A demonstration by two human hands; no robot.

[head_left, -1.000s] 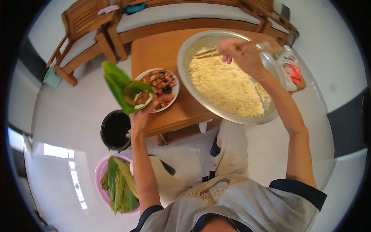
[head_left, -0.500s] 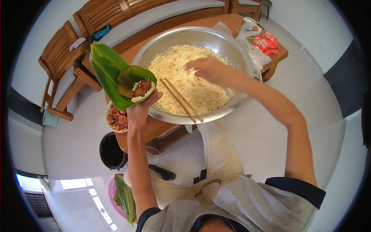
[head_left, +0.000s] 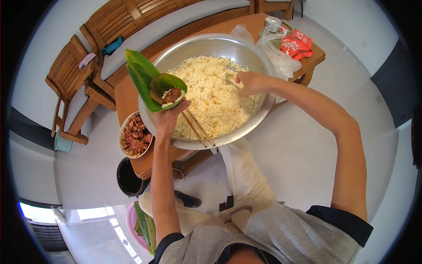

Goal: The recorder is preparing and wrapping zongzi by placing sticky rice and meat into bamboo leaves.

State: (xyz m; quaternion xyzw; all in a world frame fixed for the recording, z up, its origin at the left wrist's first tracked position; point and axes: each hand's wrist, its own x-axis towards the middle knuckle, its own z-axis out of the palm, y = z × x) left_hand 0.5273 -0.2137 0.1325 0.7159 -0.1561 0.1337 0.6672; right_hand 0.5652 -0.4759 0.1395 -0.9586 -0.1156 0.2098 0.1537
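Note:
My left hand (head_left: 165, 119) grips a cone of green leaves (head_left: 143, 77) from below, at the left rim of the wide metal basin (head_left: 260, 121). Inside the cone lie a reddish-brown piece of meat (head_left: 172, 95) and some pale rice grains. My right hand (head_left: 251, 83) is closed on a slim metal spoon (head_left: 232, 83) over the right part of the rice mixed with yellow bits (head_left: 206, 94); the rest of the spoon is hard to make out. A pair of wooden chopsticks (head_left: 198, 127) rests across the basin's near rim, beside my left hand.
The basin stands on a wooden table (head_left: 127, 94). A bowl of cut meat (head_left: 135, 135) sits at its left edge, above a black bucket (head_left: 128, 178). Plastic bags (head_left: 277, 55) and a red packet (head_left: 296, 45) lie at the far right. A pink basin (head_left: 133, 220) holds more leaves on the floor.
My right hand has come down and rightward to the rice, with the spoon now visible. The leaf cone has shifted right relative to the basin, and the meat bowl shows more fully.

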